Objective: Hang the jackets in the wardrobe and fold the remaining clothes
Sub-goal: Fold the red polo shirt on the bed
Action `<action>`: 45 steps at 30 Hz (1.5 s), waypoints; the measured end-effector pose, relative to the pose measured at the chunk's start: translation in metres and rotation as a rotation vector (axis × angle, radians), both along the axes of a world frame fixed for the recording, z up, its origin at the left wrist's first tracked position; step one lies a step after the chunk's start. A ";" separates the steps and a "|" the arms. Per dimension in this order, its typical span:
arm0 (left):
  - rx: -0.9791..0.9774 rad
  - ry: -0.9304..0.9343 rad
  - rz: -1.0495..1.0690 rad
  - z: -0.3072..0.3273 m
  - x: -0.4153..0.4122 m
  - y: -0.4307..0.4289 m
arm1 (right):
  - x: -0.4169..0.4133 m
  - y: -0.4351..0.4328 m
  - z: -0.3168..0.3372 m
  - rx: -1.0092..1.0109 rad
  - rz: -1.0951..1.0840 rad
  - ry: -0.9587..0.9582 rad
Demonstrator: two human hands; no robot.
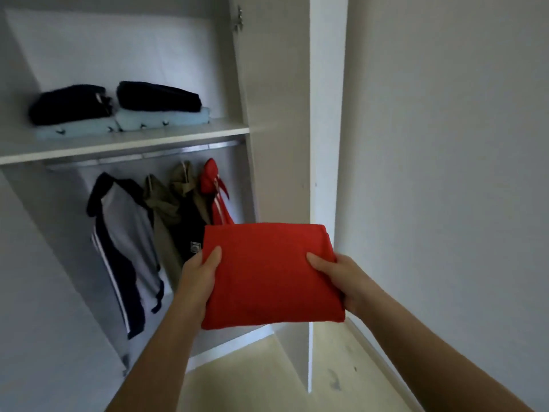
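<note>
A plain pale-grey wall [445,144] stood right of the open white wardrobe [118,49] with its 1 shelf [89,150] and metal rail [178,150], above a cream floor [252,379], faintly scuffed, edged by a white skirting board [381,353].

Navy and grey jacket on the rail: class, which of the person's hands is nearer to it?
Left. The left hand grips the folded red garment just right of the jacket; the right hand grips the garment's other edge, farther right.
</note>
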State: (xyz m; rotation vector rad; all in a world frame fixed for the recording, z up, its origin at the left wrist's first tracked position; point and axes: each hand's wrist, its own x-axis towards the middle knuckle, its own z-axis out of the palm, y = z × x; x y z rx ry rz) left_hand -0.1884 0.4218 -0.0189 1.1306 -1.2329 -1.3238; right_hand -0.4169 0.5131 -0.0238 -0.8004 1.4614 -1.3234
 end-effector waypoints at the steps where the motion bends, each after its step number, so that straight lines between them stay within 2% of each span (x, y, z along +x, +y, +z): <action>1: -0.067 -0.089 0.050 0.004 0.012 -0.006 | 0.013 -0.015 -0.006 -0.060 -0.059 0.191; 2: -0.131 -0.192 0.104 0.006 0.024 -0.010 | 0.027 -0.029 -0.010 -0.141 -0.127 0.380; 3: -0.187 -0.292 0.167 0.008 0.036 -0.014 | 0.042 -0.043 -0.010 -0.226 -0.165 0.485; 4: -0.231 -0.360 0.242 0.008 0.048 -0.019 | 0.057 -0.057 -0.009 -0.305 -0.157 0.509; 8: -0.277 -0.464 0.471 0.013 0.102 -0.057 | 0.111 -0.128 0.001 -0.469 0.003 0.448; 15: -0.361 -0.424 0.598 0.034 0.205 -0.168 | 0.211 -0.267 0.020 -0.607 0.178 0.377; 24: -0.454 -0.502 0.659 0.119 0.310 -0.361 | 0.311 -0.452 0.098 -0.683 0.227 0.303; 30: -0.553 -0.652 0.825 0.200 0.337 -0.494 | 0.346 -0.584 0.169 -0.747 0.175 0.309; 33: -0.486 -0.768 0.844 0.215 0.346 -0.557 | 0.355 -0.654 0.182 -0.658 0.191 0.364; 36: -0.259 -0.975 0.768 0.206 0.359 -0.614 | 0.361 -0.713 0.176 -0.437 0.280 0.414; 39: 0.038 -1.139 0.601 0.189 0.369 -0.645 | 0.365 -0.743 0.172 -0.252 0.428 0.507; 41: 0.081 -1.234 0.593 0.191 0.373 -0.646 | 0.359 -0.748 0.178 -0.223 0.474 0.679; 43: -0.129 -1.326 0.615 0.191 0.374 -0.642 | 0.350 -0.747 0.186 -0.312 0.446 0.993; 44: -0.286 -1.324 0.558 0.188 0.371 -0.638 | 0.348 -0.746 0.188 -0.394 0.411 1.107; 45: -0.417 -1.327 0.447 0.185 0.367 -0.633 | 0.350 -0.743 0.189 -0.490 0.417 1.137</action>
